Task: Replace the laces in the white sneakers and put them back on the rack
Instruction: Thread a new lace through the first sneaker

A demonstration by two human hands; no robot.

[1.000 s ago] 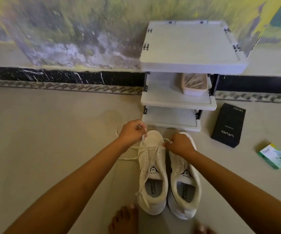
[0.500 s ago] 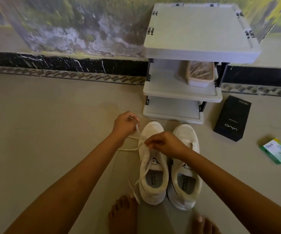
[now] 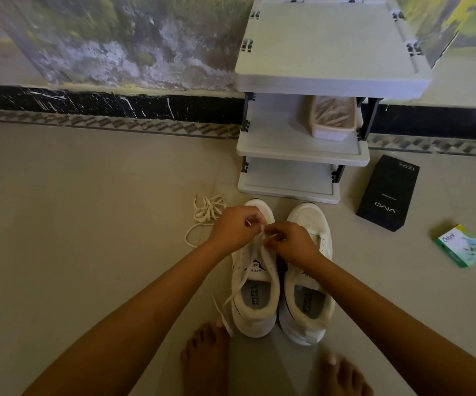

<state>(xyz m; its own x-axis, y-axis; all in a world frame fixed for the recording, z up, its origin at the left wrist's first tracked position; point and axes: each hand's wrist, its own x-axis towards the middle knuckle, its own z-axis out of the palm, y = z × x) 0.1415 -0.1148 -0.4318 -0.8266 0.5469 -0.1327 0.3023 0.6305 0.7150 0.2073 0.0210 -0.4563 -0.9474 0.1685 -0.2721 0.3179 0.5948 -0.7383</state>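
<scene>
Two grips on the lace (image 3: 225, 321); left hand (image 3: 232, 230), right hand (image 3: 291, 242) pinching.

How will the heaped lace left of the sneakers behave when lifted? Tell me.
Probably floppy: the heaped lace lies in a limp tangle. Likely light, being thin and flat. It may trail, since one loop strays outward.
</scene>
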